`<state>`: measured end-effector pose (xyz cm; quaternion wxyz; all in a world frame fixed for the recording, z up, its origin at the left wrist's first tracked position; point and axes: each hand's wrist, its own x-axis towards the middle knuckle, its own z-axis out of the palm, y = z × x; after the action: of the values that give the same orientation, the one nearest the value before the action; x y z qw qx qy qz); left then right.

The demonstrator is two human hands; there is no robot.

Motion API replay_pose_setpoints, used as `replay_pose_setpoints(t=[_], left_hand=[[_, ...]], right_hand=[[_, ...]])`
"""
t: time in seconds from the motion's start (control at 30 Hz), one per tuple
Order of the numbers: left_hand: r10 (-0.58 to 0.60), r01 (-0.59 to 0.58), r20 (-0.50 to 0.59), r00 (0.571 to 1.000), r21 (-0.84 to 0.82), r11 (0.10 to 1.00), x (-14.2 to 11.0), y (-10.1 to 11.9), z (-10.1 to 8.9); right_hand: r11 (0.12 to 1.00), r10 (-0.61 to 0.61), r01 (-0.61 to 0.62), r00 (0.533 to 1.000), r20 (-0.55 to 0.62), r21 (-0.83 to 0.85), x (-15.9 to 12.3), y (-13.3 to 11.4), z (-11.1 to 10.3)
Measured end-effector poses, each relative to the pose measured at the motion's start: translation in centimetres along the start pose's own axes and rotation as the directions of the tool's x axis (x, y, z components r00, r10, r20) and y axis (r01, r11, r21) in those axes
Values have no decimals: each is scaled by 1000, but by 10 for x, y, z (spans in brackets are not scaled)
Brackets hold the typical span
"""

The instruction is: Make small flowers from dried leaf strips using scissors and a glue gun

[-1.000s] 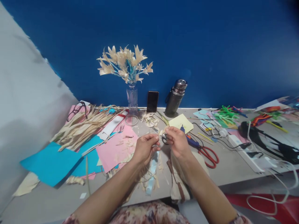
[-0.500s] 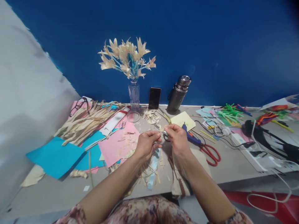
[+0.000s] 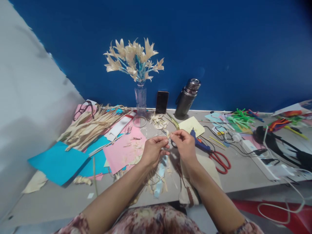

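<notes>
Over the middle of the table, my left hand [image 3: 154, 150] and my right hand [image 3: 185, 144] meet with thumbs and fingertips pinched. Between them is a small pale strip of dried husk [image 3: 168, 136], mostly covered by the fingers. A dark scissor handle [image 3: 173, 144] shows in part behind my right fingers. Just right of that hand lies a blue glue gun [image 3: 202, 145], near red-handled scissors [image 3: 220, 162]. Beyond the fingertips sits a heap of curled husk strips [image 3: 159, 121].
Husk flowers [image 3: 133, 58] stand in a clear bottle [image 3: 140, 100] by the wall. Next to it are a phone [image 3: 162, 102] and a tilted flask [image 3: 187, 99]. Husk strips [image 3: 90, 125] and blue paper [image 3: 57, 162] cover the left; a power strip [image 3: 259, 162] lies right.
My right fingertips have closed in toward my left ones, and less of the pale strip shows between them. The camera view has shifted slightly.
</notes>
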<state>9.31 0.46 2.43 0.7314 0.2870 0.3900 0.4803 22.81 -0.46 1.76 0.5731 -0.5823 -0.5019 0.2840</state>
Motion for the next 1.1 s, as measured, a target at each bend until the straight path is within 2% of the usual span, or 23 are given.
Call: replay_pose_setpoints(t=[0.13, 0.43, 0.8, 0.97, 1.1], left_hand=[[42, -41, -3, 999, 34, 999, 0, -2, -1], [84, -84, 4, 996, 84, 993, -2, -3, 1], [86, -89, 30, 996, 108, 990, -4, -4, 1], [96, -96, 13, 995, 123, 988, -2, -4, 0], [159, -155, -13, 987, 157, 975, 0, -3, -5]], right_hand=[[995, -70, 67, 997, -38, -74, -2, -3, 0], [986, -119, 110, 991, -63, -123, -7, -10, 2], [926, -302, 269, 949, -92, -263, -15, -15, 4], [925, -297, 271, 953, -64, -265, -17, -15, 5], [948, -255, 244, 967, -29, -204, -20, -15, -3]])
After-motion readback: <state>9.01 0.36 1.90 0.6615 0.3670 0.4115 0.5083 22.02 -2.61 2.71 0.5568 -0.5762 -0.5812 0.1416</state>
